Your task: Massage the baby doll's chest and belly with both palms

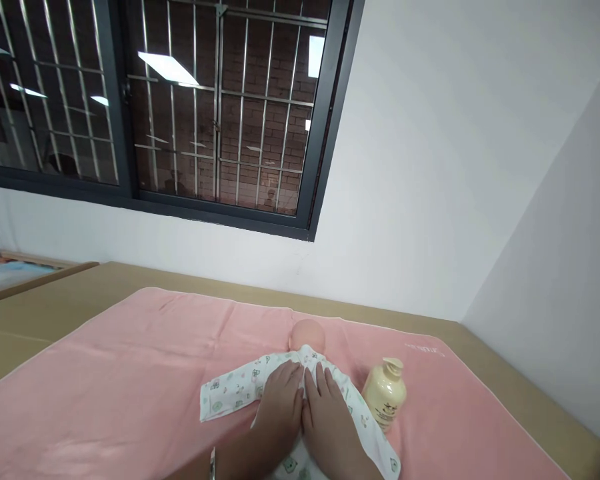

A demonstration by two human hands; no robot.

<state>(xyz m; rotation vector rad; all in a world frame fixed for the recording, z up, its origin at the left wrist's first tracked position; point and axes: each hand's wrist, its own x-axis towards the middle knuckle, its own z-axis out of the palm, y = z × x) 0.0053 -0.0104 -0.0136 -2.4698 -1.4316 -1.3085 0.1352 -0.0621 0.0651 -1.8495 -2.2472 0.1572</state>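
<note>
A baby doll (307,335) lies with its smooth round head toward the wall; no face shows from here. It wears a white long-sleeved outfit (237,389) with small green and pink prints, its sleeves spread out to both sides. My left hand (281,397) rests flat on the upper body of the outfit, fingers stretched toward the head. Close beside it my right hand (327,407) lies flat too, the thumbs near each other. Under my palms the cloth is hidden. To the right of the doll stands a pale yellow pump bottle (386,393), near the right sleeve.
A pink mat (145,373) lies under the doll and bottle on a tan padded surface (30,320). White wall (405,167) rises behind, with a dark-framed barred window (220,207) at upper left. Bluish cloth (10,275) shows beyond the left edge.
</note>
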